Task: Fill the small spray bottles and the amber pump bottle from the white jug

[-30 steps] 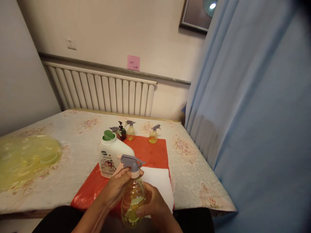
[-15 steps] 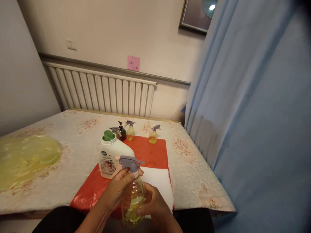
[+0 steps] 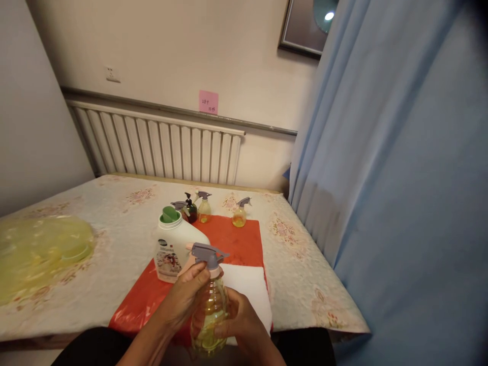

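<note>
Both hands are on a clear yellowish spray bottle (image 3: 209, 325) with a grey trigger head, held upright near the front edge of the bed. My left hand (image 3: 186, 290) grips its neck, just under the head. Around the lower body of the bottle, on its right side, my right hand (image 3: 242, 315) is closed. Right behind stands a large white jug (image 3: 179, 239) with a green cup-like piece in its mouth. It rests on a red sheet (image 3: 238, 241), and a white pad (image 3: 249, 290) lies on the sheet to the right.
Farther back are a spray bottle (image 3: 239, 217), another spray bottle (image 3: 205, 209) and a dark pump bottle (image 3: 191, 211). A yellow translucent plastic bag (image 3: 41, 249) lies on the floral bedcover (image 3: 301, 274) at left. A blue curtain (image 3: 381, 178) hangs at right.
The trigger head has turned slightly and sits a little farther right. Both hands keep their hold on the bottle; the view has tilted up a touch.
</note>
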Tool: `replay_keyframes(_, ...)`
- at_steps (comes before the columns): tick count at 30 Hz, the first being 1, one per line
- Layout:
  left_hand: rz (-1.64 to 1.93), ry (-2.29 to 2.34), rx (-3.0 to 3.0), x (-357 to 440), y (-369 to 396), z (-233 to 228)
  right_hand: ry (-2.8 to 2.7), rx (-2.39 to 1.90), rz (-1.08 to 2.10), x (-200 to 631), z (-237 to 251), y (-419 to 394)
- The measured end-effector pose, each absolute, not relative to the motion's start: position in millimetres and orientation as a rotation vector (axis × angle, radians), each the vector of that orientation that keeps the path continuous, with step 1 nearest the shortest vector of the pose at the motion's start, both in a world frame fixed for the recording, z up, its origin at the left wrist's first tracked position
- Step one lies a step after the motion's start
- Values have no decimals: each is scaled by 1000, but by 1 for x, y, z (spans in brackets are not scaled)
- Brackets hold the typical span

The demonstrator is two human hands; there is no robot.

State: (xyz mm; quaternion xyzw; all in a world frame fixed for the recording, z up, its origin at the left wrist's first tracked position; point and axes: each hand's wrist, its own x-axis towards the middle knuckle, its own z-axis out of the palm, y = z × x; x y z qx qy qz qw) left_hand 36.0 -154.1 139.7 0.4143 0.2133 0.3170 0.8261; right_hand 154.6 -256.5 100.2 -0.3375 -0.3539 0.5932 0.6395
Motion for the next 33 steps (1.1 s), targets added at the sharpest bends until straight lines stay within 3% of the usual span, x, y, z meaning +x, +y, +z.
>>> replay_keyframes(33, 565, 240, 1003, 31, -161, 151, -859, -753, 1370, 158, 85, -255)
